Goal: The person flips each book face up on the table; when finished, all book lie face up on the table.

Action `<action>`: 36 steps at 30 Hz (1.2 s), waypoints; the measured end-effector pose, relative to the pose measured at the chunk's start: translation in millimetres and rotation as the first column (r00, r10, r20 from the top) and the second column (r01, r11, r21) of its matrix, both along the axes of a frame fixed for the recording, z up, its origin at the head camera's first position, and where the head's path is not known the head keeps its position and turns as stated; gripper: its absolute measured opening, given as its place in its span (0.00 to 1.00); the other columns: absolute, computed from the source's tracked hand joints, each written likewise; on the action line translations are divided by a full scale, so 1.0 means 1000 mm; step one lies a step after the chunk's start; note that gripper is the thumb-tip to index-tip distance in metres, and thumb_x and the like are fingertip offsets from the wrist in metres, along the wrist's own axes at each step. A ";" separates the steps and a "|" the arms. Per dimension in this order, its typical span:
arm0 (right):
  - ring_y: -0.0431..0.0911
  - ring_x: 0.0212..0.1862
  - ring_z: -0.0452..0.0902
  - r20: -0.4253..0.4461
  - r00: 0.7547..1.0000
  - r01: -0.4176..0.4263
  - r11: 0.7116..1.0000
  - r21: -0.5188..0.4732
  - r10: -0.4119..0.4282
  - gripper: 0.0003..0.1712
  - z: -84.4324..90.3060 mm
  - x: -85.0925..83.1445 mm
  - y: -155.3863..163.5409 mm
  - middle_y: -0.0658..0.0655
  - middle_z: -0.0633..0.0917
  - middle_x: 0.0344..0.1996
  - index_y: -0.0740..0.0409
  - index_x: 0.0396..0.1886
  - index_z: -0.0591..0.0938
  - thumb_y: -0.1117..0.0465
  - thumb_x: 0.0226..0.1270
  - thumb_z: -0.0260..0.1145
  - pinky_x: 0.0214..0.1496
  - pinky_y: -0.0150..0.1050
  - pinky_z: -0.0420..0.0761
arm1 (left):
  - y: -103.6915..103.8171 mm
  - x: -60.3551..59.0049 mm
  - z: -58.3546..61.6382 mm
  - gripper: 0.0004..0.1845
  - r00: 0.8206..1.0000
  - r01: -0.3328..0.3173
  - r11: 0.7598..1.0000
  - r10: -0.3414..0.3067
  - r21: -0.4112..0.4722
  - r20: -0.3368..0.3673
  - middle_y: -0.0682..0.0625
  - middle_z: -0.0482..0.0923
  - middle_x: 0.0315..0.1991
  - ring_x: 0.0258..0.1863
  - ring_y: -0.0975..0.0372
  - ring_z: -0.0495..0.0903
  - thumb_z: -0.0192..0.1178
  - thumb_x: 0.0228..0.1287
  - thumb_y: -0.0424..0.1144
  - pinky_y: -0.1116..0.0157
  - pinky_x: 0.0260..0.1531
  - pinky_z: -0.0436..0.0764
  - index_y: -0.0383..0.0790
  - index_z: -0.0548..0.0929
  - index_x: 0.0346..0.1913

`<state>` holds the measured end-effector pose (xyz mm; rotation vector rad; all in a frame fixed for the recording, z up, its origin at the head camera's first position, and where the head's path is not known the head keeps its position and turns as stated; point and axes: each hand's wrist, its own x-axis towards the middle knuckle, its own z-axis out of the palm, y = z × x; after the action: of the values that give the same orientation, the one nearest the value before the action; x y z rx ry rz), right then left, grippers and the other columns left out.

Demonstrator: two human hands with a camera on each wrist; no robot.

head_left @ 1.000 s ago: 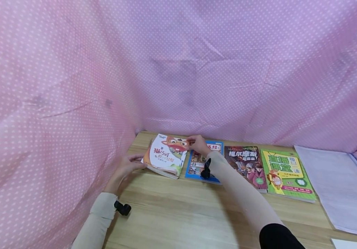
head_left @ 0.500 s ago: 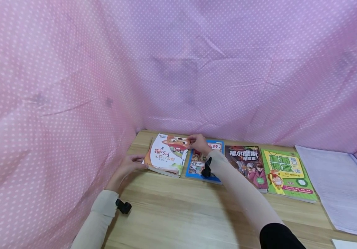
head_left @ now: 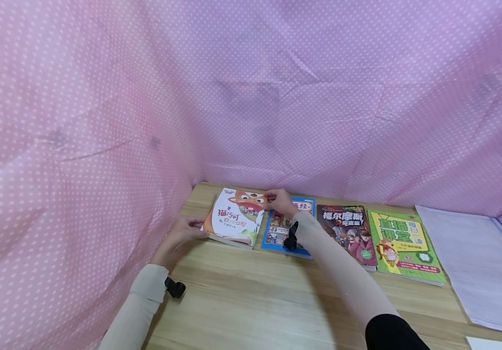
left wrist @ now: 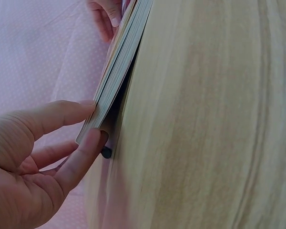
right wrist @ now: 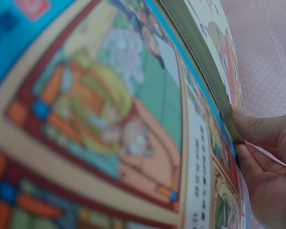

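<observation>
A white children's book (head_left: 233,218) with a red-and-orange cartoon animal on its cover lies at the far left of the table. My left hand (head_left: 185,232) pinches its near left corner. In the left wrist view that hand (left wrist: 47,148) has thumb and fingers on either side of the page block (left wrist: 117,71), and a dark gap shows under the book. At the book's upper right edge, my right hand (head_left: 280,201) pinches it between thumb and fingers. The right wrist view shows this hand (right wrist: 267,157) beside the blue comic-style book (right wrist: 105,114), whose cover fills the foreground.
To the right lie a dark detective-story book (head_left: 349,236) and a green book (head_left: 404,248), side by side. A pale translucent sheet (head_left: 474,262) covers the table's right end, with a white item (head_left: 495,343) nearer. Pink dotted cloth (head_left: 277,97) hangs around the wooden table (head_left: 233,301).
The white book's near edge and my left hand have shifted very slightly away from me. My right hand keeps its place at the book's upper right edge.
</observation>
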<state>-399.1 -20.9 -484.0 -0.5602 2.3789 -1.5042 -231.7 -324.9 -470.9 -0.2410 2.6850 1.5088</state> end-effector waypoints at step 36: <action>0.59 0.64 0.77 0.013 1.000 0.005 0.999 -0.051 -0.004 0.26 -0.006 -0.007 0.003 0.67 0.82 0.60 0.67 0.61 0.81 0.73 0.61 0.72 0.64 0.49 0.81 | 0.005 0.003 0.004 0.28 1.000 0.020 0.990 -0.023 -0.141 -0.016 0.37 0.85 0.45 0.44 0.53 0.83 0.76 0.52 0.33 0.62 0.44 0.83 0.27 0.83 0.57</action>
<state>-405.8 -17.6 -489.7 -0.5556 2.3395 -1.5694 -228.5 -320.0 -466.9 -0.2051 2.8017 1.3223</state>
